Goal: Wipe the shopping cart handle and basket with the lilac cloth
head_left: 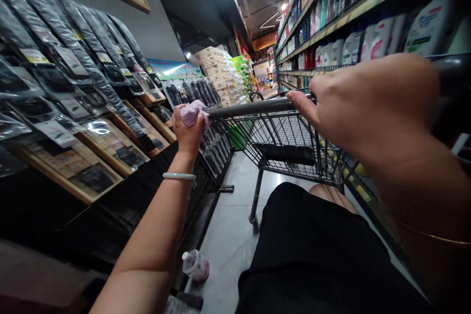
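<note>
A dark wire shopping cart (pixel 294 132) stands in front of my knees, its grey handle bar (pixel 253 107) running across the view. At the bar's left end, my left hand (pixel 187 130) is closed on a crumpled light purple cloth (pixel 193 113), which lies against the bar's tip. My right hand (pixel 371 93) is wrapped over the right part of the same bar, thumb along its near side. Its other fingers are mostly hidden behind the back of the hand.
Packaged belts (pixel 73 24) and boxed goods (pixel 99 142) fill a rack close on the left. Shelves of shampoo bottles (pixel 382 34) line the right side. A clear bottle with pinkish liquid (pixel 196 266) stands on the tiled floor (pixel 221 235). Stacked goods (pixel 221 71) rise farther along the aisle.
</note>
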